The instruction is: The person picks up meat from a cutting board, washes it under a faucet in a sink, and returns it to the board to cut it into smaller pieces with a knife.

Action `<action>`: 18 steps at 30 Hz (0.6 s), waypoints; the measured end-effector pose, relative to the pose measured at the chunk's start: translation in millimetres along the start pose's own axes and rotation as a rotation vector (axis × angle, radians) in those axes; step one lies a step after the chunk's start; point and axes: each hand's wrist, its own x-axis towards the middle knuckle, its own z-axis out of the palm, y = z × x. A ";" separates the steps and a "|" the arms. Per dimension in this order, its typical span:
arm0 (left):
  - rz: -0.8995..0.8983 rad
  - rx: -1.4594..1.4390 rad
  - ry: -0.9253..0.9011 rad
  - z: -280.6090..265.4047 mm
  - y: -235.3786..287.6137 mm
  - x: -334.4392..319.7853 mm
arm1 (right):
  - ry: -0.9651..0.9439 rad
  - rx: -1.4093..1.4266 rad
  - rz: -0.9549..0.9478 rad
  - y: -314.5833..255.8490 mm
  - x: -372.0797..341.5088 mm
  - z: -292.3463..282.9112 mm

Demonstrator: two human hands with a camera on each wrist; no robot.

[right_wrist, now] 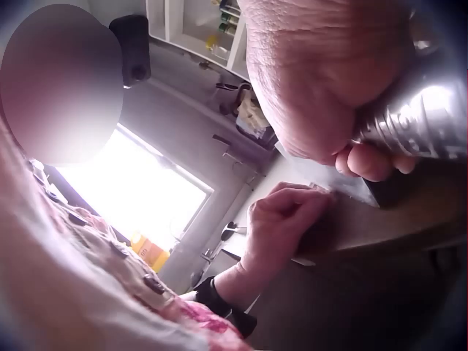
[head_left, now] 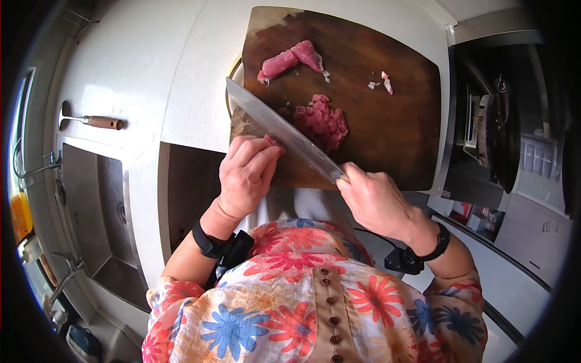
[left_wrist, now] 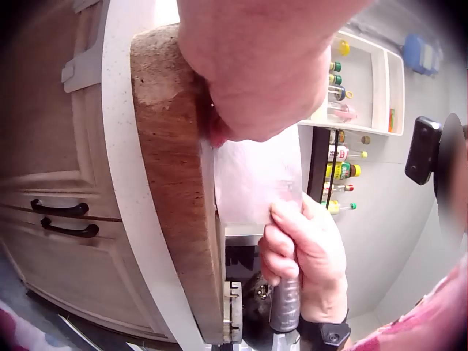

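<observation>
The right hand [head_left: 378, 202] grips a wide-bladed knife [head_left: 284, 133] by its metal handle [left_wrist: 285, 306], the blade slanting up and left over the wooden board [head_left: 393, 139]. Left of the blade, the left hand [head_left: 247, 172] has curled fingers holding a small piece of meat [head_left: 274, 144] at the board's near-left edge. A pile of cut meat [head_left: 322, 123] lies just beyond the blade. Farther back rests a long uncut piece of meat [head_left: 290, 62]. In the right wrist view the left hand [right_wrist: 274, 227] is beside the blade.
Whitish scraps [head_left: 386, 83] lie on the board's right part. A stove [head_left: 499, 121] stands to the right. At the left are a sink [head_left: 100, 212] and a wooden-handled utensil [head_left: 103, 123] on the counter. A plate rim [head_left: 236, 85] shows beneath the board.
</observation>
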 end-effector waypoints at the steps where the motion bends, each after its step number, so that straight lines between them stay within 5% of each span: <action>1: 0.005 0.002 0.002 0.2 -0.3 0.0 | -0.008 0.037 0.045 -2.9 -3.2 -3.1; 13: 0.067 0.019 0.005 0.2 -1.4 2.8 | 0.006 -0.002 -0.053 -20.7 55.2 11.4; 18: 0.015 0.014 0.000 -0.2 -0.4 -0.4 | 0.001 0.011 -0.055 5.0 19.2 5.1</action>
